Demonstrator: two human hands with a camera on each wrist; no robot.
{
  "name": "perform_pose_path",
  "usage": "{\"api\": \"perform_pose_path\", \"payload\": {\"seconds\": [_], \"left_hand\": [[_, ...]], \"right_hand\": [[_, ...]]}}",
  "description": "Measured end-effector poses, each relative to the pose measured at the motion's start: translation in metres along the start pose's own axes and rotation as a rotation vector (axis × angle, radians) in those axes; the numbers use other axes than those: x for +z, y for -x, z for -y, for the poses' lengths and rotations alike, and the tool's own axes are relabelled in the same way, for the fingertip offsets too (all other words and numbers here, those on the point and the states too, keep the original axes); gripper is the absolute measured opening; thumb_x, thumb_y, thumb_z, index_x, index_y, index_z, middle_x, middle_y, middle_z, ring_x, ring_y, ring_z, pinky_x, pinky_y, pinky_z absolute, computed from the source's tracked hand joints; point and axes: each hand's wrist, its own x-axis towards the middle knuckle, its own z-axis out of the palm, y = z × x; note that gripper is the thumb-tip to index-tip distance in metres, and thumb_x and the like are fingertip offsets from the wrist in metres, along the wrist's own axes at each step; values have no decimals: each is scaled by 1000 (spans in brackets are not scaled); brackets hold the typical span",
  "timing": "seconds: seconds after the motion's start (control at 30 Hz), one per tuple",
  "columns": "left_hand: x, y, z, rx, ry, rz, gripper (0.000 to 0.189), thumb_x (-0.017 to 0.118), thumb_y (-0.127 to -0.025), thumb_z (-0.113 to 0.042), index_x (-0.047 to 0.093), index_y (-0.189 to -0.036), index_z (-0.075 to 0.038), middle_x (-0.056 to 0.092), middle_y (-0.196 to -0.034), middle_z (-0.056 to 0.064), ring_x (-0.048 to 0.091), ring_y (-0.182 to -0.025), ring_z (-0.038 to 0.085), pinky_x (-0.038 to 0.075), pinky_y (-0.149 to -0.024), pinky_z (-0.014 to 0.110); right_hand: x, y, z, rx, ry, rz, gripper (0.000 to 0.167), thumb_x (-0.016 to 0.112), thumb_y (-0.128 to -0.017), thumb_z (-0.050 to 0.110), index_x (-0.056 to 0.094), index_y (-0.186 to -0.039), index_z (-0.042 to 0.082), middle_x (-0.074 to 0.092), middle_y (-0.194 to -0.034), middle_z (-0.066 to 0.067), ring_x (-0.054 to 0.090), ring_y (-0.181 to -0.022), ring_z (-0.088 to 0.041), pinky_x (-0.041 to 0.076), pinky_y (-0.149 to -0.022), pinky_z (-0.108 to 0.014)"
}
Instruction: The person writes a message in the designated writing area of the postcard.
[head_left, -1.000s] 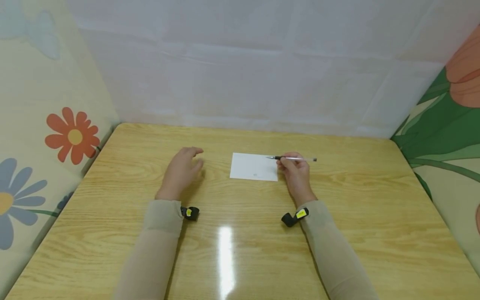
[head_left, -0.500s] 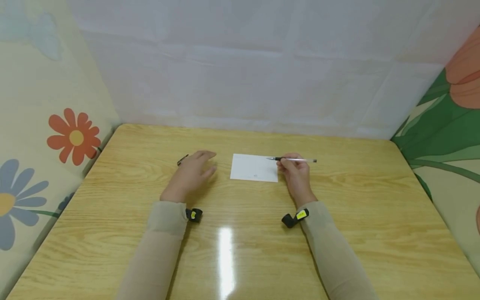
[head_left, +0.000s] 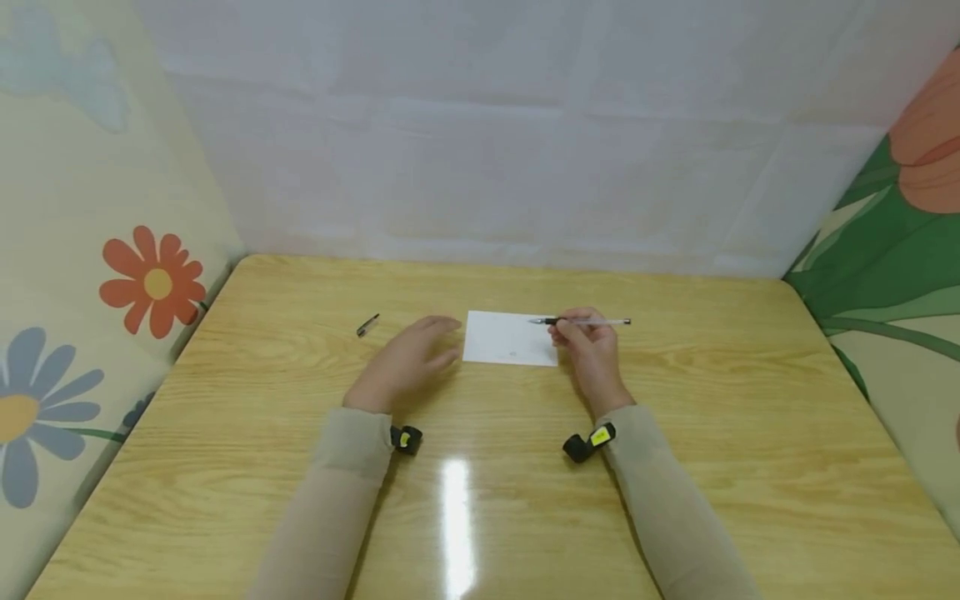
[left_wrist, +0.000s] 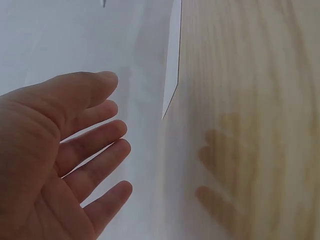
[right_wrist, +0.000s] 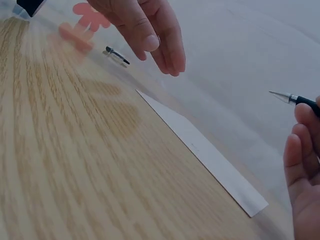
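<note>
A white sheet of paper (head_left: 498, 337) with a small mark near its front edge lies on the wooden table. In my right hand (head_left: 592, 346) I pinch a clear-barrelled pen (head_left: 611, 322), its black grip and bare tip (right_wrist: 282, 96) pointing left over the sheet. The right wrist view shows that tip raised above the tabletop. My left hand (head_left: 405, 358) hovers just left of the paper, fingers apart and slightly bent, holding nothing. Behind it to the left, the pen cap (head_left: 367, 325) with its clip lies on the table.
The wood-grain table (head_left: 225, 467) backs onto a white cloth (head_left: 525, 150). Side panels carry printed flowers, among them a red one (head_left: 157, 283) on the left. Each sleeve cuff bears a black wrist camera, such as the left one (head_left: 407, 440).
My left hand has moved right, away from the pen cap, which now shows in full, and come close to the paper. The right hand with the pen has stayed nearly still.
</note>
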Motion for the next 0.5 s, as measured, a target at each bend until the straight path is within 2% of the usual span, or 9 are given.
{"api": "perform_pose_path", "payload": {"seconds": [0.1,0.27,0.4,0.5], "left_hand": [[2,-2,-1,9,-9,9,50,60,-103,-24,50,-146,-1,49,-151,18,42,-142,37,30,-121,52],[5,-5,0,11,2,29,48,60,-103,-23,52,-145,-2,51,-150,17,44,-141,35,32,-120,51],[8,-8,1,24,44,55,44,61,-103,-21,54,-144,-4,53,-147,15,45,-140,34,34,-119,50],[9,-10,1,38,43,67,42,61,-103,-19,56,-142,-4,55,-145,16,47,-138,34,35,-119,49]], "right_hand": [[3,-1,2,2,35,6,2,63,-94,-3,63,-94,-2,70,-81,-5,67,-76,-14,58,-67,-21],[11,-4,5,43,69,4,7,66,-94,1,61,-95,-4,70,-81,-5,66,-76,-14,57,-67,-21],[20,-6,6,79,58,-9,3,63,-94,-1,61,-93,1,68,-81,-5,65,-77,-15,57,-67,-22],[26,-9,4,90,65,-23,8,62,-95,-2,63,-91,5,67,-81,-5,65,-76,-15,57,-66,-23]]}}
